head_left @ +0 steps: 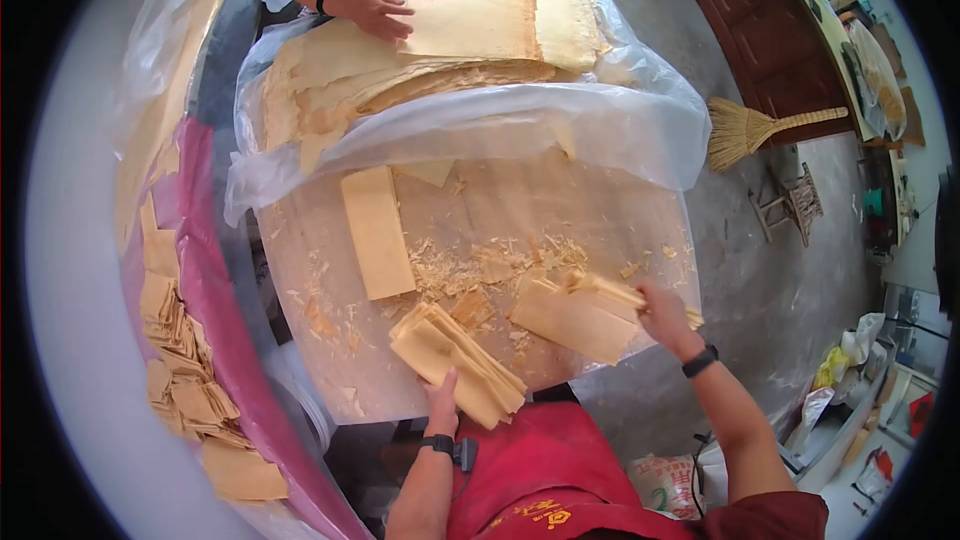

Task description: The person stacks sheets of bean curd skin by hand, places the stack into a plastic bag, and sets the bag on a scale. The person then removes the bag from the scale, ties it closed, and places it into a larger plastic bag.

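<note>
My left hand (pixel 441 406) grips the lower edge of a thick bundle of folded, thin yellow sheets (pixel 460 365), its thumb on top, at the table's near edge. My right hand (pixel 668 320) is closed on the right end of a second folded bundle (pixel 606 288). That bundle overlaps a flat pile of pale sheets (pixel 572 323) below it. Beyond my left hand, a long folded yellow sheet (pixel 378 233) lies on the table (pixel 620 220). Flakes and broken bits (pixel 480 265) of the same material are scattered between the bundles.
Across the table, another person's hands (pixel 382 14) rest on a large stack of yellow sheets (pixel 470 25), partly wrapped in clear plastic (pixel 520 120). Folded bundles (pixel 185 360) lie on pink plastic (pixel 225 310) at left. A straw broom (pixel 745 130) and small stool (pixel 797 202) stand at right.
</note>
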A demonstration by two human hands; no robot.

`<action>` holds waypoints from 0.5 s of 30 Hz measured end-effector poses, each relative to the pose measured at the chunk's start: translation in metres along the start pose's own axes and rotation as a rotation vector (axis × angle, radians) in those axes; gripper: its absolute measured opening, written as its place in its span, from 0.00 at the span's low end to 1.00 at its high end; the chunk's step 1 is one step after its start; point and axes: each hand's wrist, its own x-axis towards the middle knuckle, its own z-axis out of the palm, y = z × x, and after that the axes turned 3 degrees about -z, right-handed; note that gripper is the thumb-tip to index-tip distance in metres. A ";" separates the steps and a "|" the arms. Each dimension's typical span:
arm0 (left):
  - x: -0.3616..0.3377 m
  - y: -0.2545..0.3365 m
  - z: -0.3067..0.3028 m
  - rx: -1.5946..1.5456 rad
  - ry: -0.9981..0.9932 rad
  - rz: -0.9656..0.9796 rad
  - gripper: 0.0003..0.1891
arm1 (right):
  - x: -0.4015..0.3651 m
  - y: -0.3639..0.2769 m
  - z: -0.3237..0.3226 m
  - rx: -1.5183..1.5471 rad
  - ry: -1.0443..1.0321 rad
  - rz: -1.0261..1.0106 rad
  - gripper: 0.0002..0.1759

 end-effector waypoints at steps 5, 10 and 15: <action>0.000 0.005 0.005 -0.009 0.034 -0.041 0.42 | -0.037 -0.007 -0.036 0.296 0.196 0.151 0.19; -0.004 0.006 0.005 0.004 0.038 -0.042 0.41 | -0.032 -0.029 0.051 0.215 -0.128 -0.160 0.17; -0.002 0.003 0.002 -0.055 -0.031 0.014 0.39 | 0.007 -0.022 0.109 0.028 0.205 -0.200 0.18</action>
